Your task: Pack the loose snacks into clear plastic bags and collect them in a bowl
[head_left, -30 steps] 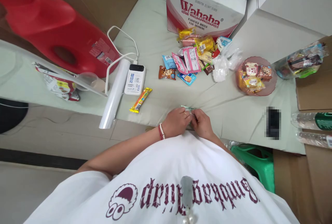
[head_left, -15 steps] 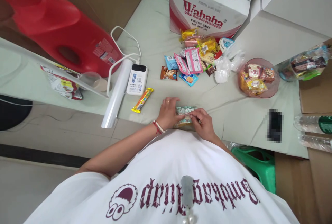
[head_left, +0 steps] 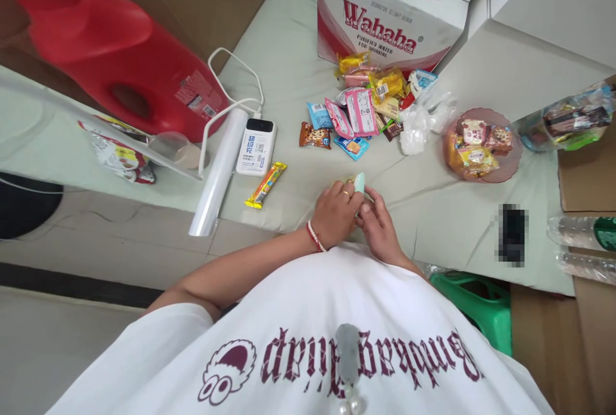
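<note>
Left hand point(head_left: 335, 212) and right hand point(head_left: 380, 226) curled together, fingers pinching pale green snack packet point(head_left: 359, 182), snack pile point(head_left: 366, 110) at twelve o'clock

A Wahaha water carton point(head_left: 391, 17) stands at the far side of the pale green cloth point(head_left: 283, 49). Just in front of it lies a heap of wrapped snacks point(head_left: 359, 104), with a crumpled clear bag point(head_left: 418, 123) touching its right edge. Right of that, a pink glass bowl point(head_left: 510, 161) holds more packets. A yellow snack bar point(head_left: 265, 185) lies alone near the cloth's front edge, beside a white power bank point(head_left: 255, 145) and a white tube point(head_left: 219, 172), possibly a roll of film. A red jug point(head_left: 120, 62) lies at the left, a green stool point(head_left: 474, 303) below right.
</note>
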A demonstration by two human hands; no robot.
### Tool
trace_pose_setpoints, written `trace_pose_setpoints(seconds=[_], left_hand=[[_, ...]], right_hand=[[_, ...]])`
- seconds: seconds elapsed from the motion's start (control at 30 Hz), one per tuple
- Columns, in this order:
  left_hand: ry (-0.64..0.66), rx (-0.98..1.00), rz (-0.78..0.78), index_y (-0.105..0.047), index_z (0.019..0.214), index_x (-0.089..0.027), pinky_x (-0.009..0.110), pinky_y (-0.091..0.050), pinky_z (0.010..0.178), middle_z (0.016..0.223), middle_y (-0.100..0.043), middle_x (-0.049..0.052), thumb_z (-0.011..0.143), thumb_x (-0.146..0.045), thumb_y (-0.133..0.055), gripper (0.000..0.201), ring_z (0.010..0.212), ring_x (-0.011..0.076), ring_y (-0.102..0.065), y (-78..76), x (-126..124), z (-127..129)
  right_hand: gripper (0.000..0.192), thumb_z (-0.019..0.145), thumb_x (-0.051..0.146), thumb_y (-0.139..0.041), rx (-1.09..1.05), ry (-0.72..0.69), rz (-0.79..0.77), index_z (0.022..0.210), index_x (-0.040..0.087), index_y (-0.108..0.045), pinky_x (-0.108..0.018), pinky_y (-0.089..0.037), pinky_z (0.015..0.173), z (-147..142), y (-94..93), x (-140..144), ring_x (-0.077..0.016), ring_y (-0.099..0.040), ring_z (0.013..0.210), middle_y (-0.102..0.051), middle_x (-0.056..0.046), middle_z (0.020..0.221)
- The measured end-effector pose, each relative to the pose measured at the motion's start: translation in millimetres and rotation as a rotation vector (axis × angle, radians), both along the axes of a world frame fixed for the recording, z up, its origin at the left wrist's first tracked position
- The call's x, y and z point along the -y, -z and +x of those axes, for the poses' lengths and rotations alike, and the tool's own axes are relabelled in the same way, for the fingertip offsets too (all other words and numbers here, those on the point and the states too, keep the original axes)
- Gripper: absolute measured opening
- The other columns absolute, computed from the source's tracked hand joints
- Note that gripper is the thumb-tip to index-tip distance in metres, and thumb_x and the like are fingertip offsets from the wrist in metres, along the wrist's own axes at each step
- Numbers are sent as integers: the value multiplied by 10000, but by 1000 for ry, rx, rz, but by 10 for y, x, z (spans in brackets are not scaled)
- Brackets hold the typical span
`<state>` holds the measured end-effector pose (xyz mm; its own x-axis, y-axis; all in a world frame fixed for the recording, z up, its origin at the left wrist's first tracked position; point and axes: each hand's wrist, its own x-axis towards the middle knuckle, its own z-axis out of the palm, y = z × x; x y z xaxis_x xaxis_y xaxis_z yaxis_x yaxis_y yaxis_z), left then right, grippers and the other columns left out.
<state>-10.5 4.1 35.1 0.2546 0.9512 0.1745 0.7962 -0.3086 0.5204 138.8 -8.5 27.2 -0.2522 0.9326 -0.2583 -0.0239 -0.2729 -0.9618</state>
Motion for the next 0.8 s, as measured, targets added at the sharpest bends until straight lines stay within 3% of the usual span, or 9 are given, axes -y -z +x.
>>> trace_pose_setpoints(seconds=[0.1,0.2,0.3,0.37,0.47,0.57,0.7,0.8], left_hand=[[57,313,-9,-523,923,-202,473,-457,901,998,-606,127,761,-218,-614,186,982,295,-542,241,8,66],[12,851,-117,-457,915,-227,394,-469,824,960,-549,57,711,-255,-639,275,891,221,-517,383,-2,53],[-103,1308,-344,-489,984,-235,329,-481,777,1008,-560,34,703,-287,-671,339,895,184,-543,314,-25,-47],[-158,1445,-471,-542,1040,-239,315,-502,778,1050,-587,35,699,-274,-695,376,942,183,-576,197,-15,-181],[-285,1440,-454,-601,1038,-244,286,-517,765,1097,-605,34,660,-210,-743,405,990,178,-594,102,81,-487],[-429,1336,-377,-635,1008,-237,271,-508,745,1073,-610,38,658,-212,-768,375,981,181,-587,219,257,-817],[-508,1067,-348,-640,967,-216,262,-481,710,1000,-594,28,692,-229,-745,294,877,158,-568,463,491,-1021],[-474,831,-274,-647,902,-201,285,-492,710,1005,-578,33,717,-243,-708,199,834,156,-562,525,541,-971]], right_hand=[[660,902,614,-681,-111,83,-157,1447,288,-504,-391,-567,984,-51,127,-62,-252,-638,1232,-682,-68,1328],[657,858,573,-735,-109,110,-147,1410,271,-546,-399,-523,1062,-69,216,-101,-258,-618,1267,-667,-66,1374],[672,820,460,-787,-16,95,-61,1414,240,-563,-397,-491,1095,-62,275,-67,-257,-626,1231,-673,-68,1370],[632,844,425,-752,35,94,-33,1416,223,-577,-404,-491,1093,-15,304,-32,-260,-633,1212,-680,-73,1361],[585,877,406,-695,134,182,44,1425,230,-588,-426,-449,1151,272,296,-100,-262,-607,1275,-658,-71,1409],[618,853,377,-699,261,416,210,1445,259,-567,-462,-427,1174,967,125,-432,-263,-570,1342,-616,-69,1462],[702,779,154,-613,321,793,421,1465,251,-503,-446,-545,989,2153,-260,-1250,-239,-643,1225,-597,-131,1459],[607,775,34,-513,443,792,416,1364,171,-566,-396,-550,874,2606,-372,-1909,-196,-690,1034,-665,-186,1337]])
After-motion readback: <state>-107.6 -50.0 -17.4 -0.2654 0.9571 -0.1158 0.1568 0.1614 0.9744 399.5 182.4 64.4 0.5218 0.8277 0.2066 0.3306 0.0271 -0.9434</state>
